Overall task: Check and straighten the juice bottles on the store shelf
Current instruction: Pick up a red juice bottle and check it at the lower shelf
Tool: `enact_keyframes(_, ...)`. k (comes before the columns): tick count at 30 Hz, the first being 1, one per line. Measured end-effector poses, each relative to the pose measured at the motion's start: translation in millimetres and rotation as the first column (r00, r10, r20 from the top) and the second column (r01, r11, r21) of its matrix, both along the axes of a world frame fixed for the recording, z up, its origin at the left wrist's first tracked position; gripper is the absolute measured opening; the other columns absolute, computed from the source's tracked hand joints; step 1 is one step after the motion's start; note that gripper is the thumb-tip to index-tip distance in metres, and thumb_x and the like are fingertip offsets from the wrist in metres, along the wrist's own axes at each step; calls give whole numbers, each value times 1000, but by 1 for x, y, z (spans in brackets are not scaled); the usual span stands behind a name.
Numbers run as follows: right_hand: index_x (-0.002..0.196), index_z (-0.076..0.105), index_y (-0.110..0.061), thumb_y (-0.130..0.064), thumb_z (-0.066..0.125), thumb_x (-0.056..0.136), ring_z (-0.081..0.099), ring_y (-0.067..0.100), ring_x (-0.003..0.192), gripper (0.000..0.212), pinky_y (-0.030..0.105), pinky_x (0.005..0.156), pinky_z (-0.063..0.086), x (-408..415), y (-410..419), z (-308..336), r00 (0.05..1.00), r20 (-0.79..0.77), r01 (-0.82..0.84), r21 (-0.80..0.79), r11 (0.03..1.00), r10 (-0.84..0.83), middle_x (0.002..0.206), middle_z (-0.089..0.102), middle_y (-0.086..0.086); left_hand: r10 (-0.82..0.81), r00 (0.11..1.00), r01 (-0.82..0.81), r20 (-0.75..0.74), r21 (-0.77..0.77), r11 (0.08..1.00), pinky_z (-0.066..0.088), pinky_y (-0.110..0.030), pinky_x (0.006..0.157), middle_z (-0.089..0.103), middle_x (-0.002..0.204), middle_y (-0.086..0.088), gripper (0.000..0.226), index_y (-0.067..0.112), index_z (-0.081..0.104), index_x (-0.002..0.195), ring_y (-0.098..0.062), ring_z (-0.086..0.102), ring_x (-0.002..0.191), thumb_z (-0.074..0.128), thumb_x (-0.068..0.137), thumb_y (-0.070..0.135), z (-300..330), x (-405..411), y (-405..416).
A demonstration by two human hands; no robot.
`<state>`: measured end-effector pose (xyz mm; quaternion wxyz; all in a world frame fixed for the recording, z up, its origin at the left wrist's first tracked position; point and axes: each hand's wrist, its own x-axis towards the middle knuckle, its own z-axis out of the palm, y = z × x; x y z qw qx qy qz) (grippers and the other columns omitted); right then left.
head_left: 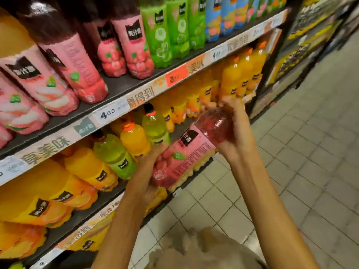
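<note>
I hold a pink-labelled juice bottle [191, 146] tilted in the air in front of the middle shelf, its top end toward the upper right. My left hand [150, 164] grips its lower end from the left. My right hand [236, 129] wraps round its upper part, hiding the cap. Behind the bottle, orange juice bottles [233, 78] and green juice bottles [114, 154] stand on the middle shelf [124, 188].
Pink bottles [64, 61] and green bottles [161, 30] line the upper shelf [120, 88], with price labels along its edge. More orange bottles [35, 208] fill the lower left. A tiled aisle floor [301, 162] runs to the right beside further shelving [303, 41].
</note>
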<state>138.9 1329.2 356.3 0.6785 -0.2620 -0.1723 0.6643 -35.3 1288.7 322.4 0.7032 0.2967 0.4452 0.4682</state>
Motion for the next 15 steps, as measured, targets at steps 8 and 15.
enact_keyframes(8,64,64,-15,-14,44,91,62,23,93,34,35,93,45,39,-122,-33,881,-9,473,6,881,-473,80,70,4,-367,913,392,177,-133,910,58,-28,54,74,72,0,28,18,75,59,-12,70,63,55,77,17,-16,54,-22)
enact_keyframes(15,68,62,-11,-14,48,84,58,25,95,22,39,101,43,79,-242,-51,633,-86,767,-65,639,-769,80,65,6,-680,733,669,21,-203,715,53,-21,49,71,67,-1,19,13,63,77,-11,68,57,51,90,17,-32,138,-78)
